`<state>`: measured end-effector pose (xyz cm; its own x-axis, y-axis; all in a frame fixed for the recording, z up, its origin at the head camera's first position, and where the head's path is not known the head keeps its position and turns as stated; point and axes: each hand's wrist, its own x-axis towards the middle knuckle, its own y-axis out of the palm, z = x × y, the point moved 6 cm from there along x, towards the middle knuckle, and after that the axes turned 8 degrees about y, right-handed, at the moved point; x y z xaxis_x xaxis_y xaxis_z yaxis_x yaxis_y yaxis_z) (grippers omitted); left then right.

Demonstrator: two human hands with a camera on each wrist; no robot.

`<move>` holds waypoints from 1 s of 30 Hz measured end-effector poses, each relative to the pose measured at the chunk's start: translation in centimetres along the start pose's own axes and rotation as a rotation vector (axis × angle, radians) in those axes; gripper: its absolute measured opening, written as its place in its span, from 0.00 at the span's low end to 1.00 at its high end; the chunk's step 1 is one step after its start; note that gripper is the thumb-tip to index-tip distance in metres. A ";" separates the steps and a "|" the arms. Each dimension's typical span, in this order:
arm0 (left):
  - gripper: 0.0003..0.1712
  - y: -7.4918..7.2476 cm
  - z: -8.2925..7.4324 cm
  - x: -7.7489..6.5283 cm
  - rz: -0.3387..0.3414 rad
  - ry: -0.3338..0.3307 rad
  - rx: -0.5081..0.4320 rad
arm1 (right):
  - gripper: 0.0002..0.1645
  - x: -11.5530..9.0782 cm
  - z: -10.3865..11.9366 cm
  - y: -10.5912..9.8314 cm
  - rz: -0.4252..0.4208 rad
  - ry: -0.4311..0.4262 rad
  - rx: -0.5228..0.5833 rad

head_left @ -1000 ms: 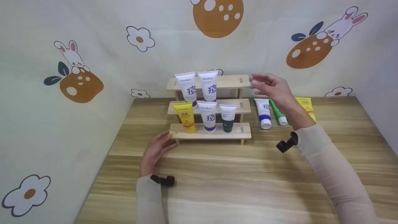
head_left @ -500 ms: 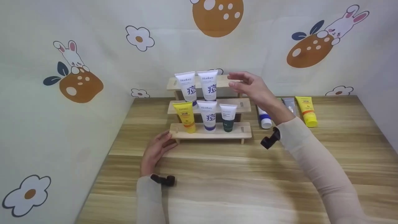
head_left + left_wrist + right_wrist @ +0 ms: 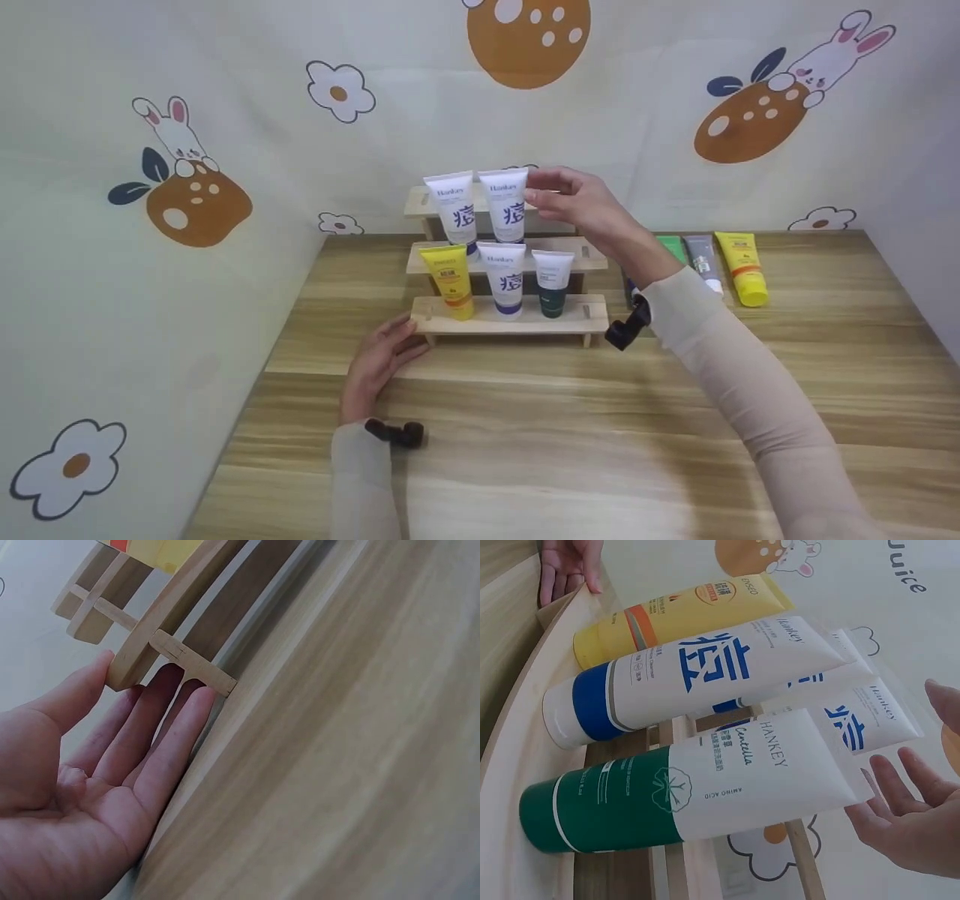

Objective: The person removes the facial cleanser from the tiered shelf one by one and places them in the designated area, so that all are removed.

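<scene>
A three-tier wooden display stand [image 3: 571, 325] holds face-wash tubes. My left hand [image 3: 377, 364] grips the left end of its lowest tier, thumb at the board's edge and fingers beneath, beside a leg. On that tier stand a yellow tube [image 3: 448, 281], a white tube with a blue cap [image 3: 501, 271] and a white-and-green tube [image 3: 553, 279]. Two white tubes, one left [image 3: 452, 199] and one right [image 3: 505, 196], stand on the middle tier. My right hand [image 3: 583, 202] is beside the right one's top, fingers extended and thumb apart, holding nothing.
Right of the stand, a green tube [image 3: 670, 246], a grey tube [image 3: 702, 262] and another yellow tube [image 3: 742, 266] lie on the wooden table [image 3: 525, 435]. My right forearm covers part of that row. A patterned cloth [image 3: 420, 97] hangs behind.
My right hand has moved left from beyond the stand's right end to the right-hand white tube on the middle tier. The left hand has stayed on the stand.
</scene>
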<state>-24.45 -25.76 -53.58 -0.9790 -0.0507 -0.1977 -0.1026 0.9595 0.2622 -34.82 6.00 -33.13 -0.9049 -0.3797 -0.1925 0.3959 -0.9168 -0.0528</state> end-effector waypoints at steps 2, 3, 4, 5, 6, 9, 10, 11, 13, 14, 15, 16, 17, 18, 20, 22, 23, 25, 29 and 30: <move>0.37 0.0 0.0 0.0 0.000 0.003 0.002 | 0.35 0.3 0.0 0.2 0.000 0.017 0.004; 0.36 0.0 -0.1 0.0 -0.006 0.004 -0.001 | 0.35 0.4 -0.1 0.3 -0.003 0.026 0.001; 0.37 0.0 -0.1 0.0 -0.007 0.004 0.003 | 0.34 0.5 -0.1 0.4 -0.006 0.034 -0.001; 0.37 0.0 -0.1 0.0 -0.008 0.006 0.007 | 0.34 0.6 -0.1 0.5 -0.007 0.039 -0.005; 0.38 0.0 -0.1 -0.1 -0.009 0.007 0.012 | 0.33 0.7 -0.2 0.6 -0.009 0.042 -0.007; 0.38 -0.1 0.0 -0.1 -0.023 0.007 0.012 | 0.33 0.9 -0.2 1.0 -0.010 0.044 -0.010; 0.37 0.0 0.0 -0.1 -0.017 0.013 0.015 | 0.34 1.0 -0.2 1.2 -0.011 0.044 -0.009; 0.36 0.0 -0.1 0.0 -0.013 0.020 0.014 | 0.34 1.1 -0.3 1.3 -0.014 0.046 -0.012; 0.33 0.0 -0.1 0.0 -0.008 0.032 0.003 | 0.35 1.2 -0.3 1.5 -0.028 0.050 -0.027; 0.32 0.1 -0.1 0.0 -0.001 0.041 0.004 | 0.35 1.3 -0.3 1.5 -0.035 0.051 -0.033; 0.31 0.1 -0.1 0.0 0.009 0.049 0.005 | 0.34 1.4 -0.3 1.6 -0.040 0.055 -0.041; 0.31 0.1 -0.1 0.0 0.013 0.053 0.002 | 0.34 1.4 -0.4 1.6 -0.046 0.060 -0.048; 0.30 0.1 -0.2 -0.1 0.009 0.052 -0.001 | 0.34 1.5 -0.4 1.7 -0.051 0.063 -0.058; 0.30 0.1 -0.2 -0.1 0.004 0.048 -0.002 | 0.34 1.6 -0.4 1.7 -0.055 0.064 -0.069; 0.30 0.1 -0.2 -0.1 0.000 0.041 0.001 | 0.34 1.8 -0.4 1.7 -0.063 0.071 -0.090; 0.31 0.1 -0.3 -0.1 -0.006 0.033 0.001 | 0.34 1.9 -0.5 1.7 -0.072 0.078 -0.101; 0.31 0.1 -0.3 -0.1 -0.005 0.031 0.003 | 0.34 2.0 -0.5 1.6 -0.077 0.084 -0.105; 0.32 0.2 -0.3 0.0 0.000 0.030 0.005 | 0.34 2.1 -0.6 1.6 -0.085 0.094 -0.104; 0.32 0.1 -0.1 0.1 -0.005 0.024 0.003 | 0.31 2.4 -0.9 1.6 -0.091 0.111 -0.126; 0.32 0.1 -0.1 0.1 -0.008 0.023 0.001 | 0.30 2.5 -0.9 1.6 -0.092 0.113 -0.136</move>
<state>-24.58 -25.72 -53.47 -0.9820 -0.0649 -0.1777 -0.1104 0.9593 0.2600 -36.27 3.65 -34.56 -0.9180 -0.2716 -0.2889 0.3366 -0.9188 -0.2059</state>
